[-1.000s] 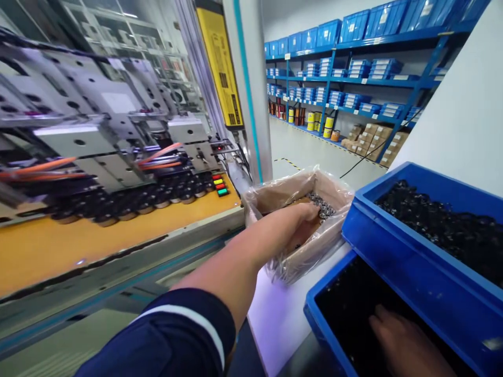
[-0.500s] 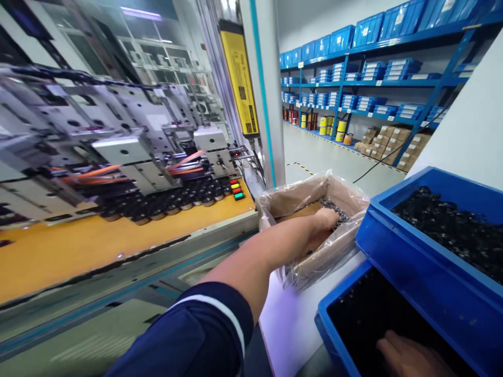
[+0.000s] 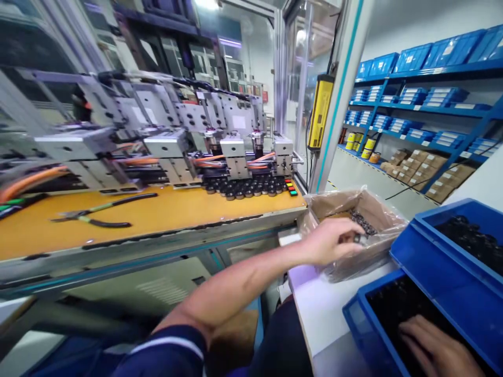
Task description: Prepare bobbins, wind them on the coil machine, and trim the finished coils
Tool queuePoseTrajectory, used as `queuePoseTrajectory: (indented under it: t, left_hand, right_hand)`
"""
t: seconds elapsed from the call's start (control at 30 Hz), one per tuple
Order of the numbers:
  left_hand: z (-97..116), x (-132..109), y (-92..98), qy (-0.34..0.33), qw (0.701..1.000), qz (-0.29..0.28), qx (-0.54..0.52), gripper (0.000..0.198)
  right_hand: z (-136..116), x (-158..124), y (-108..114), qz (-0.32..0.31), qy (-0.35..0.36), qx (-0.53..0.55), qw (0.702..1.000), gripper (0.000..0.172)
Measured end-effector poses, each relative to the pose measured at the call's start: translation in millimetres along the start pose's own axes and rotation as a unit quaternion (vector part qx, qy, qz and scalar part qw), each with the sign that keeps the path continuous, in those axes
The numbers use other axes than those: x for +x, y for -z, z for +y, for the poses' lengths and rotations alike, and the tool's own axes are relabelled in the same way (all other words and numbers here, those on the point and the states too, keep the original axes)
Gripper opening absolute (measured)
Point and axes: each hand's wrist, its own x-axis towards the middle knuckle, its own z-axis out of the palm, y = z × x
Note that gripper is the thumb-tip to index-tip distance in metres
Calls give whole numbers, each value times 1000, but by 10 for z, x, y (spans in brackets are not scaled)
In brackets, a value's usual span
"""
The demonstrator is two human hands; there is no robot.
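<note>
My left hand (image 3: pixel 338 242) is over the near side of a cardboard box (image 3: pixel 341 268) lined with clear plastic, its thumb and fingers pinching a small dark-and-silver part (image 3: pixel 358 238). Inside that box lie many small metallic parts (image 3: pixel 363 222). At the lower right, my right hand (image 3: pixel 440 345) reaches into the lower blue bin (image 3: pixel 356 309), fingers stretched and slightly apart over black parts (image 3: pixel 401 298). Whether its fingertips touch any of them is too dark to tell.
An upper blue bin (image 3: pixel 444 256) of black pieces overlaps the lower one. On the machine's orange bench (image 3: pixel 181 209) stand rows of black round parts (image 3: pixel 243 188) and pliers (image 3: pixel 102 212). A yellow device (image 3: pixel 321 112) hangs on the frame post. Blue shelving (image 3: pixel 424 107) stands behind.
My left hand has lifted from among the parts in the cardboard box, now with a small part pinched in it. My right hand stays in the lower bin. The view has swung left.
</note>
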Motion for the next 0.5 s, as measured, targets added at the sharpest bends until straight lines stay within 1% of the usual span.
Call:
queuePoseTrajectory:
  t: [0.03, 0.07, 0.1, 0.13, 0.2, 0.23, 0.27, 0.33, 0.43, 0.5]
  left_hand:
    - [67, -298, 10, 14, 995, 42, -90, 33]
    - [126, -576, 6, 42, 982, 75, -171, 32]
    - [178, -823, -4, 71, 963, 99, -241, 31]
    - [225, -1033, -14, 100, 944, 118, -290, 31]
    - [310, -1332, -23, 137, 916, 142, -351, 30]
    - [351, -1428, -19, 144, 907, 151, -366, 30]
    - [392, -1497, -11, 145, 901, 158, -377, 29]
    - [476, -1587, 12, 139, 896, 171, -386, 29]
    - [578, -1693, 32, 130, 893, 188, -388, 26]
    - [618, -1770, 19, 119, 887, 191, -404, 25]
  right_hand:
    - [-85, 115, 94, -4, -26, 14, 1000, 18]
    - [-197, 245, 201, -8, -54, 26, 998, 18]
    - [-330, 384, 313, 1, -74, 36, 997, 16]
    - [-478, 526, 421, 9, -75, 56, 996, 13]
    - [-797, 799, 594, 52, -52, 103, 992, 6]
    - [-962, 921, 652, 72, -31, 129, 989, 2]
    - [-1125, 1026, 693, 91, -6, 150, 985, 3]
    - [-1436, 1181, 725, 103, 40, 172, 979, 5]
    - [-1803, 1266, 689, 139, 74, 186, 970, 4]
    - [-1945, 1250, 636, 162, 88, 196, 963, 3]
